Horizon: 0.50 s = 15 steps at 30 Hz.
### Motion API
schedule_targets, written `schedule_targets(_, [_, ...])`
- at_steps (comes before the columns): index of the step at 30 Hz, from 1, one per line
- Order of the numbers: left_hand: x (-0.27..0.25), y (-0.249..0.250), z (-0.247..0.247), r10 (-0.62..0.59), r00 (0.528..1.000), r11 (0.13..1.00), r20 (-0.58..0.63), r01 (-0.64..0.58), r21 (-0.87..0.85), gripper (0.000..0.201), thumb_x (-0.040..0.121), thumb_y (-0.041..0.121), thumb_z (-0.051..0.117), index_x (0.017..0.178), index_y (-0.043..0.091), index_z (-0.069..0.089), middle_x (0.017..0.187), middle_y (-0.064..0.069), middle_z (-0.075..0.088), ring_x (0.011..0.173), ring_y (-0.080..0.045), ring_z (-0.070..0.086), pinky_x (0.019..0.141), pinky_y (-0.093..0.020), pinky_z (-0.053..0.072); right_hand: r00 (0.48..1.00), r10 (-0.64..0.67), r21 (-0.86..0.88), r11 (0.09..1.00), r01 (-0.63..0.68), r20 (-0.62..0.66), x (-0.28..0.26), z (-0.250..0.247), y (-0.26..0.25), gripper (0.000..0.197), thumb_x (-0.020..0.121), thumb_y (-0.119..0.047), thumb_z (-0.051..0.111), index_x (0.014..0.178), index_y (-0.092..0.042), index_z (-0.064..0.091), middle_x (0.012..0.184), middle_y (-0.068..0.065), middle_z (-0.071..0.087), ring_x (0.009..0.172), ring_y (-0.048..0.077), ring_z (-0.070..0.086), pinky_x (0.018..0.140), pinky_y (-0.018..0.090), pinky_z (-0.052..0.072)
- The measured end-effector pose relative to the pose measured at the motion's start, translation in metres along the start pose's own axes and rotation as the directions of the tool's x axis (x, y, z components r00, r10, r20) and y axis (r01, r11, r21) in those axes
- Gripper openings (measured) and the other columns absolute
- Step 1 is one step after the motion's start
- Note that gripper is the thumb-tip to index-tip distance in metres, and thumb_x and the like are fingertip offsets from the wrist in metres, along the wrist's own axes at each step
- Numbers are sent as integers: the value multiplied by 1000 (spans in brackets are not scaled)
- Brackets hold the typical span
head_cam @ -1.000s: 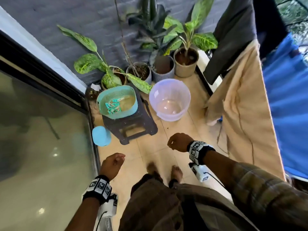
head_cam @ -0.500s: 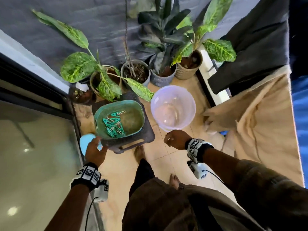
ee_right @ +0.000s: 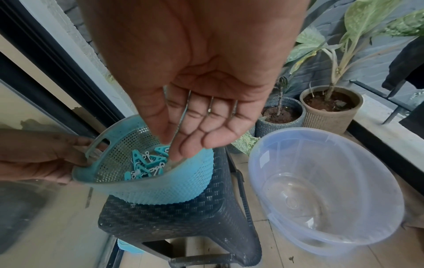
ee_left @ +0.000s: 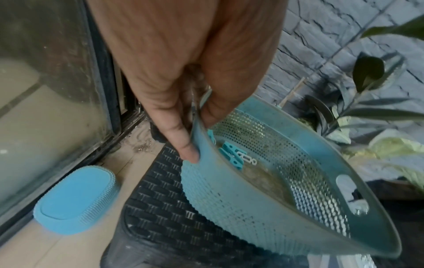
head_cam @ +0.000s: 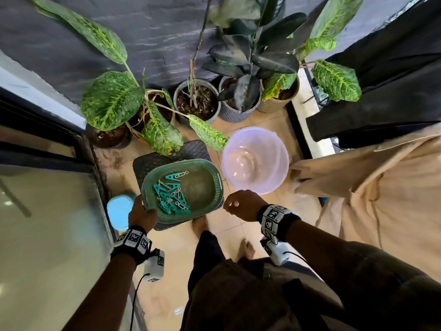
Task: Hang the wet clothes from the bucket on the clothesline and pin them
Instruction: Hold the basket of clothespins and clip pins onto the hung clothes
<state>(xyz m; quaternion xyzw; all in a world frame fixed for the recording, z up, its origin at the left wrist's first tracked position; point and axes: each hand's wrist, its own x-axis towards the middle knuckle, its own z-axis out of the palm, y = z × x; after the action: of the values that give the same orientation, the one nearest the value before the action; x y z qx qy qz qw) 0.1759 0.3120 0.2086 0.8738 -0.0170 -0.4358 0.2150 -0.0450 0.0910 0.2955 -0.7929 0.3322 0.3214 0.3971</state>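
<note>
Teal peg basket point(head_cam: 210, 187) tilted, rim pinched by left hand point(head_cam: 142, 215); right hand point(head_cam: 243, 205) empty.

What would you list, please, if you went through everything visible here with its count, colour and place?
basket: one, teal, tilted on the stool, rim held by the left hand
pegs: a cluster, teal, inside the basket
stool: one, dark woven, under the basket
bucket: one, clear, on the floor right of the stool, no clothes in it
lid: one, blue, on the floor by the glass door
potted plants: several, along the grey wall
cloths: beige and black, hanging at right
left hand: grips the basket rim
right hand: holds nothing, near the basket
</note>
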Motion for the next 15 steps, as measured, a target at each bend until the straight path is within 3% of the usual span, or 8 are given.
schedule_targets(3, [-1, 2, -1, -12, 1000, 996, 10, 13, -91, 65, 78, 4, 64, 139, 19, 49, 119, -18, 66, 102, -39, 64, 92, -52, 54, 999, -25, -37, 999, 24, -32, 2, -4, -3, 19, 91, -32, 53, 97, -26, 70, 103, -4, 69, 99, 22, 61, 90, 37, 50])
schedule_targets(5, [-11, 10, -4, 9, 1000, 986, 27, -4, -167, 56, 75, 7, 66, 127, 23, 55, 109, -12, 68, 93, -34, 67, 83, -52, 58, 998, -40, -24, 999, 38, -50, 3, -8, -6, 19, 91, -33, 54, 98, -27, 71, 105, -3, 70, 99, 23, 62, 89, 37, 50])
schedule_targets(8, [-31, 27, -1, 34, 998, 970, 46, -22, -240, 48, 80, 2, 67, 120, 29, 61, 107, -7, 67, 93, -29, 66, 83, -50, 58, 989, -114, -29, 993, 112, -94, 2, -21, -14, 21, 92, -32, 54, 97, -23, 72, 104, 2, 71, 98, 27, 63, 86, 38, 51])
schedule_targets(11, [-48, 37, 5, 100, 994, 971, 46, -88, -223, 53, 70, 19, 72, 117, 43, 63, 107, 0, 72, 95, -25, 69, 84, -51, 58, 974, -187, -16, 982, 187, -126, -2, -36, -24, 18, 91, -22, 58, 101, -20, 73, 106, 4, 71, 98, 23, 63, 88, 35, 49])
schedule_targets(13, [-78, 56, 8, 173, 984, 968, 42, -162, -192, 52, 80, 11, 72, 126, 31, 61, 108, 0, 71, 94, -19, 67, 85, -39, 58, 961, -224, 24, 973, 231, -161, -2, -41, -27, 21, 90, -18, 60, 105, -21, 74, 104, 2, 73, 95, 19, 64, 91, 34, 49])
schedule_targets(15, [-108, 75, 15, 245, 969, 950, 44, -231, -212, 42, 87, 1, 68, 123, 21, 60, 100, 8, 70, 88, -9, 64, 75, -16, 53, 951, -239, 10, 969, 245, -197, -2, -44, -28, 26, 89, -20, 60, 111, -25, 73, 109, 1, 73, 99, 21, 66, 94, 35, 49])
